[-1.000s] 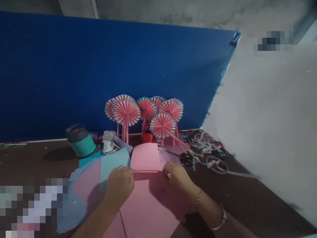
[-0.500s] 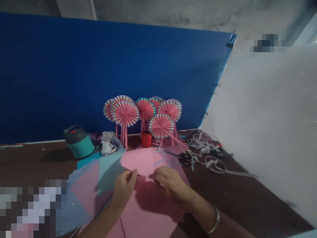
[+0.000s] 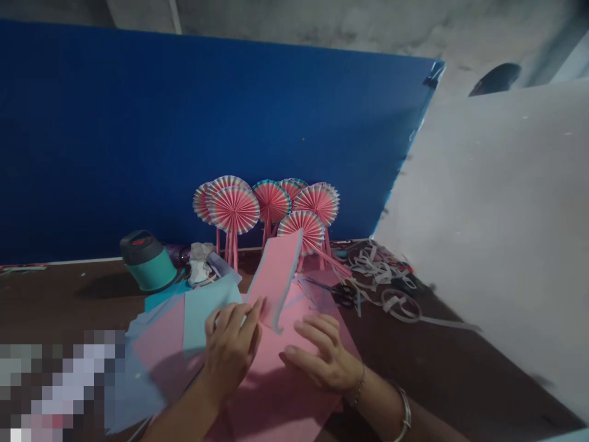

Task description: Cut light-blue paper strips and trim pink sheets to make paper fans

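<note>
The right hand (image 3: 324, 359) is held open just above a pink paper sheet (image 3: 271, 396). A raised pink paper flap (image 3: 275, 276) is pinched by the left hand (image 3: 229, 350) at 12 o'clock. Pleated paper fans (image 3: 234, 209) stand farther off.

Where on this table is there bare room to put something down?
Brown tabletop shows left of the teal flask, and right of the pink paper sheet, below the scissors and paper strips, up to the white board. It's crowded behind the sheet, around the pleated paper fans.
</note>
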`<state>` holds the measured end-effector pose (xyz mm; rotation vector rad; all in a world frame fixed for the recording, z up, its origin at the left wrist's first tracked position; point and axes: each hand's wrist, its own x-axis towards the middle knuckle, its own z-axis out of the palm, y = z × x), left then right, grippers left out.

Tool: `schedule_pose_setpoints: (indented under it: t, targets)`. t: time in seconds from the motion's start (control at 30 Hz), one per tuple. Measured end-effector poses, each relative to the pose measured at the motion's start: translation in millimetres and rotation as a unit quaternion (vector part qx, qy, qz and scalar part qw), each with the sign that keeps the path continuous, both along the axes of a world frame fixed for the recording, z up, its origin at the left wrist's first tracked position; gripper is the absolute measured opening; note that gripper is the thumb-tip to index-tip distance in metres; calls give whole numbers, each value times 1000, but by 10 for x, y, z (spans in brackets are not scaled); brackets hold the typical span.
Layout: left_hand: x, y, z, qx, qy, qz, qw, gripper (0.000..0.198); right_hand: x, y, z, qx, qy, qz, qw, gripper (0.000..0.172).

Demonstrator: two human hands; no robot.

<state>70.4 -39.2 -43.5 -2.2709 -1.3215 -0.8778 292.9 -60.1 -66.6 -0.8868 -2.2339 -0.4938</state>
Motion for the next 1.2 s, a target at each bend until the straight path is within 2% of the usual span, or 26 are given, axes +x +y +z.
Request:
schedule_pose_setpoints:
  t: [0.07,0.17,0.3,0.37,0.53,0.7,0.87,1.0,1.07,1.2]
  targets:
    - [81,20,-50,-23,34,-8,999,37,-73,28,37,-17,-7,-9,1000,21]
    - [165,51,-135,-68,85,-51,993,36,-159,109,118,-103,-39,-24,994,17]
    - [208,70,-181,-144,129,-80,978,20,-166,188,170,-215,-98,-60,970,12]
    - [217,78,-193,-169,138,-85,972,16,-147,210,160,-240,-124,-61,961,14]
    - [201,110,-235,-234,124,-96,960,22,-86,278,112,-290,-173,-79,938,11]
    - [88,165,-174,-342,42,-75,936,23,32,353,89,-369,-95,-50,923,23]
    - [-52,261,-66,-424,-37,-95,900,24,145,421,1,-394,2,-13,919,28]
    - [-109,332,-72,-481,-113,-82,866,23,182,453,-26,-432,79,-49,897,23]
    - [-118,355,-98,-489,-132,-61,860,21,195,462,-15,-441,95,-87,888,17]
    - [-130,383,-151,-472,-122,-52,871,19,226,481,7,-436,80,-88,892,26]
